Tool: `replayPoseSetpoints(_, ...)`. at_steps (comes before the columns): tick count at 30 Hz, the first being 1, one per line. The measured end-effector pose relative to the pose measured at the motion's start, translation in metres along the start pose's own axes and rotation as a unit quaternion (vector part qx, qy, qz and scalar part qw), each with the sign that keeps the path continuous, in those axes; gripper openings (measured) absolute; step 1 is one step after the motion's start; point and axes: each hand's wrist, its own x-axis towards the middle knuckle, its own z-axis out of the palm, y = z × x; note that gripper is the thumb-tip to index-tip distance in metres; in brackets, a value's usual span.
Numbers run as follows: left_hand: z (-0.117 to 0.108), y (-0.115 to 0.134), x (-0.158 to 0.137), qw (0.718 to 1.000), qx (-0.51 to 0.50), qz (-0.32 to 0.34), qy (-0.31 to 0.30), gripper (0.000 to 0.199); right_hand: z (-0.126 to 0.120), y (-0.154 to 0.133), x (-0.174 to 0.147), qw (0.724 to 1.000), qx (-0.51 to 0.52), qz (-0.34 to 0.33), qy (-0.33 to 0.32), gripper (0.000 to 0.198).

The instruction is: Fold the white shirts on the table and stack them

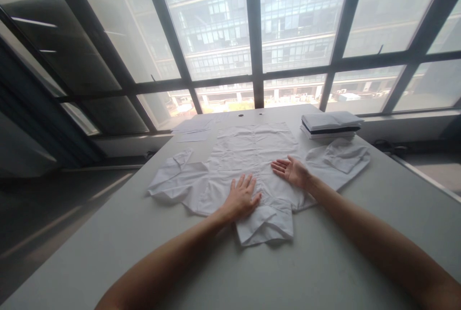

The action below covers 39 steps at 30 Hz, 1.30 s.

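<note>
A white button-up shirt [230, 149] lies spread on the table, its collar end toward me and its hem toward the window. Both sleeves reach out sideways, with folds and wrinkles in them. My left hand [243, 198] rests palm down on the shirt just above the collar, fingers spread. On the right half of the shirt, my right hand [292, 172] is turned with its palm partly up, fingers stretched out and holding nothing. The back of that hand is close to the cloth; whether it touches I cannot tell.
A stack of folded white and dark cloth [331, 125] stands at the table's back right. Several white paper sheets [194, 130] lie at the back left. The white table [173, 252] ends near tall windows [216, 27]. A dark curtain [39, 113] hangs on the left.
</note>
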Motion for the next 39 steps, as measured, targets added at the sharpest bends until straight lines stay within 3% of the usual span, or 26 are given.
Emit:
replayPoseSetpoints(7,-0.004,0.001,-0.001,1.000,-0.013,0.001,-0.007,0.069,-0.027,-0.040,0.010,0.988,0.039,-0.114,0.094,0.046)
replayPoseSetpoints(12,-0.005,0.002,-0.001,1.000,-0.019,-0.001,-0.015,0.070,-0.031,-0.046,0.013,0.971,0.044,-0.183,0.150,0.043)
replayPoseSetpoints(21,-0.006,0.002,-0.002,1.000,-0.020,0.000,-0.014,0.070,-0.024,-0.038,0.004,0.966,0.021,-0.217,0.140,0.037)
replayPoseSetpoints(25,-0.005,0.001,-0.001,1.000,-0.015,-0.001,-0.012,0.068,-0.012,-0.028,-0.008,0.978,0.004,-0.194,0.070,0.039)
replayPoseSetpoints(29,-0.002,0.000,-0.001,1.000,-0.012,0.001,-0.007,0.068,0.006,-0.008,-0.023,0.989,-0.032,-0.136,-0.041,0.043)
replayPoseSetpoints(32,0.000,-0.001,0.000,1.000,-0.011,0.002,-0.004,0.069,0.017,0.007,-0.032,0.989,-0.080,-0.089,-0.089,0.042)
replayPoseSetpoints(36,0.001,-0.001,0.000,1.000,-0.009,0.001,-0.001,0.069,0.019,0.017,-0.036,0.987,-0.104,-0.028,-0.122,0.049)
replayPoseSetpoints(39,0.000,0.000,0.000,1.000,-0.009,0.000,-0.001,0.068,0.014,0.015,-0.032,0.992,-0.087,0.000,-0.093,0.049)
